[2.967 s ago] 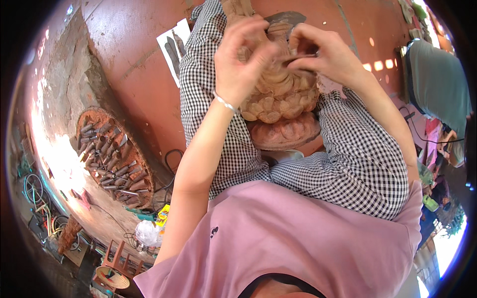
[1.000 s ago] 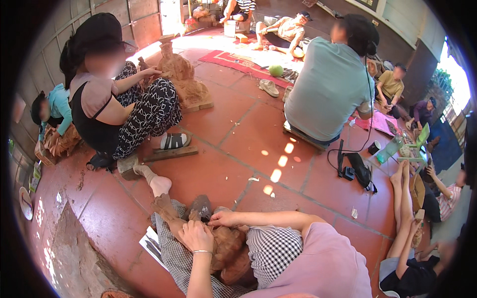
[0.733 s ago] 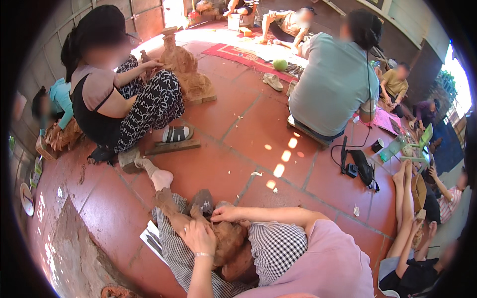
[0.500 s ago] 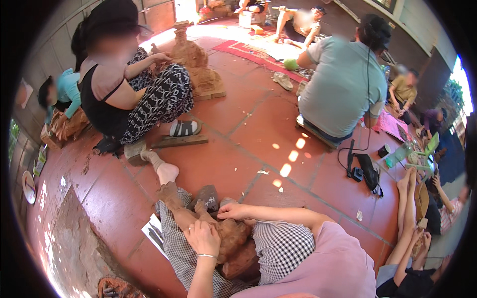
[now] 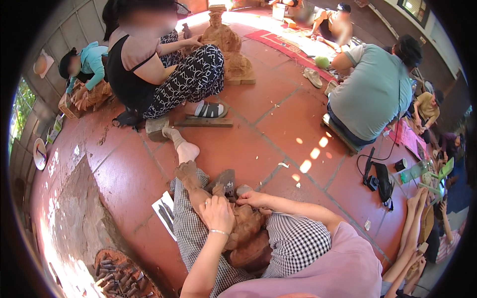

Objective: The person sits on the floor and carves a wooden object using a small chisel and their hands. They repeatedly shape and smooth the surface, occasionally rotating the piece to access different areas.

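A brown carved figure [image 5: 243,223], wood or clay, lies across my lap between my checked trouser legs. My left hand [image 5: 217,214], with a bracelet at the wrist, is bent over the figure's upper left side, fingers curled against it. Close by on the right, my right hand [image 5: 253,199] has its fingers pinched together at the figure's top; whatever is between them is hidden. Just beyond my hands stands a dark grey block [image 5: 224,182] with a pale mark. A narrower brown piece with a flared end [image 5: 187,174] sticks out to the far left of the figure.
Left of me, a basket of short carving tools [image 5: 121,275] sits beside a big grey slab [image 5: 82,213]. A sheet with dark shapes [image 5: 165,213] lies by my left leg. People sit around the tiled floor [image 5: 248,144]; a tall carved statue [image 5: 226,47] stands ahead. A black pouch [image 5: 382,184] lies right.
The view has swung, so the surroundings sit farther right and the tool basket shows more fully. My left fingers are more bent, higher on the figure. My right hand stays at its top.
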### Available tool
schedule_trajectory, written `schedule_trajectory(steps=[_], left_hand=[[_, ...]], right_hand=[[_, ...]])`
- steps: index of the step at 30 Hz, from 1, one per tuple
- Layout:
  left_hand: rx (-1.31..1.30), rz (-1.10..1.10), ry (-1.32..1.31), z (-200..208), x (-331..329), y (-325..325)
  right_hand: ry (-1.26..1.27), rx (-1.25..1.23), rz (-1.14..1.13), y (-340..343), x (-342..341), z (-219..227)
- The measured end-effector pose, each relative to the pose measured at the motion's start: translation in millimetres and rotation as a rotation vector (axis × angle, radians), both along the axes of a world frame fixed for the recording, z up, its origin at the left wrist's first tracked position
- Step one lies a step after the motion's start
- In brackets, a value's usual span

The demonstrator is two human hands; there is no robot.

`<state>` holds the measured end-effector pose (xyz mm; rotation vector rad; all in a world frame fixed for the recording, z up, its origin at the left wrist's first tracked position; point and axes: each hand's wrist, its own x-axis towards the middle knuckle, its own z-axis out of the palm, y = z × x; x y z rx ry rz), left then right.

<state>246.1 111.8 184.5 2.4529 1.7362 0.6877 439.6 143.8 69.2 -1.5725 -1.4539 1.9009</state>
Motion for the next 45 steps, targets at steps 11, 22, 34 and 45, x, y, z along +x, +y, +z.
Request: schedule_trajectory(steps=[11, 22, 34, 45], left_hand=[[0.075, -0.055, -0.078, 4, 3, -6], [0.095, -0.104, -0.052, -5, -9, -6], [-0.193, 0.011, -0.459, 3, -97, -35], [-0.172, -0.213, -0.431, -12, -78, -33]], right_hand=[[0.019, 0.147, 0.047, -7, 13, -45], [0.189, 0.098, 0.108, -1, 26, -76], [0.184, -0.073, 0.009, -6, 14, 4], [0.173, -0.072, 0.007, -7, 11, 17]])
